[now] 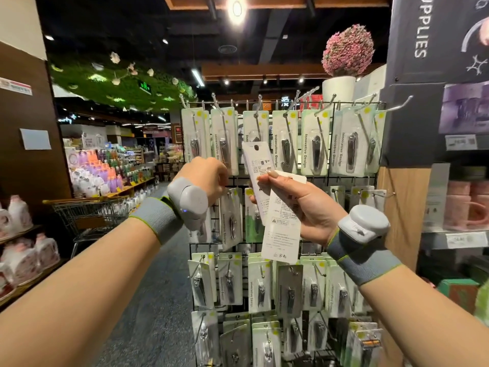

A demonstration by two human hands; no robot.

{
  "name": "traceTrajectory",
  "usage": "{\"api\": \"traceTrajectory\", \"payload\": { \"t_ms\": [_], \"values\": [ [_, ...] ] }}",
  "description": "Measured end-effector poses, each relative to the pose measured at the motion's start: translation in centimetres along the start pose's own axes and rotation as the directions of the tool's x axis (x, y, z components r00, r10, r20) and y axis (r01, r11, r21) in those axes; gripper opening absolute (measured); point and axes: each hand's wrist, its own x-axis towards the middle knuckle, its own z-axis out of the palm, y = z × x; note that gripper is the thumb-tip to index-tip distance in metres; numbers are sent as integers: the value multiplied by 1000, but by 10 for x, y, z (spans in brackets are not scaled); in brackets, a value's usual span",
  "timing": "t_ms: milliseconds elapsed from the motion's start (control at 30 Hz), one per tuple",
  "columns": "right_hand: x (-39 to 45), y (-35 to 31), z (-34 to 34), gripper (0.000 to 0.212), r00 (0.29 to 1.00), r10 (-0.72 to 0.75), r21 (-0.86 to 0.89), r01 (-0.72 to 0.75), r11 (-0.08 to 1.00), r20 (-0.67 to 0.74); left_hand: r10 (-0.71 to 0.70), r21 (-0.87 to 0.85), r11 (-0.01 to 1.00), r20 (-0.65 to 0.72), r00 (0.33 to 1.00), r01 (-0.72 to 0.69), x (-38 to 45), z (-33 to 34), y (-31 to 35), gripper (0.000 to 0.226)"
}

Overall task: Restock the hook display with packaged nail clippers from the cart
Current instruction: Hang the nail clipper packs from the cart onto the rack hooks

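White card backs face the camera at the middle of the frame: the right hand [299, 207] pinches two nail clipper packs [275, 197] between thumb and fingers, fanned so that one tilts up toward the top row of hooks and the other hangs lower. The upper pack shows its hanging hole and a price sticker. The left hand [205, 178], just left of the packs, is curled into a loose fist with its knuckles toward the display; whether its fingertips touch the packs or a hook cannot be told. Both wrists wear grey bands with pale round devices.

Behind the hands stands the wire hook display [285, 181], filling the centre and lower right of the frame, with rows of green-edged packs hanging face out. Several hooks in the second row, right of the hands, carry few or no packs. The shopping cart [90, 215] stands at the middle left, well apart from the display, on the grey aisle floor. Shelves of bottles [26, 250] line the left edge, and a pink flower ball [348, 50] sits at the upper right.
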Motion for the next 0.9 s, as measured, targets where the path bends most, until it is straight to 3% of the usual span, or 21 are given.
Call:
{"api": "traceTrajectory", "payload": {
  "t_ms": [67,133,167,200,267,300,400,567,767,900],
  "values": [
    [-1,0,0,14,1000,-7,-27,7,1000,4,24,-73,997,-114,993,-33,-6,-8,1,13],
    [-2,-1,1,10,1000,-5,-51,6,999,16,-13,-285,957,-222,975,-53,-13,-17,10,16],
    [-2,-1,1,11,1000,0,-70,2,998,27,-71,-482,875,-223,972,-47,-17,-23,16,23],
    [-2,-1,1,16,999,5,-87,-2,996,38,-128,-689,724,-172,977,-27,-20,-29,23,29],
    [-2,-2,2,20,999,14,-109,-8,994,53,-171,-904,427,-37,985,41,-25,-37,33,34],
    [-3,-3,4,19,998,8,-122,0,993,69,-166,-914,403,-20,986,49,-26,-40,36,31],
    [-6,-7,6,20,995,-32,-151,47,987,97,-168,-879,477,-77,983,12,-25,-42,39,15],
    [-13,-21,-2,23,993,8,-119,6,993,116,-202,-920,392,-61,977,23,-26,-48,28,6],
    [-15,-30,0,25,983,121,-182,-146,973,-140,-128,-918,374,-194,973,-134,-40,-57,23,6],
    [-13,-37,9,20,969,138,-141,-168,976,-205,8,-951,277,-140,990,-136,-50,-60,14,20]
  ]
}}
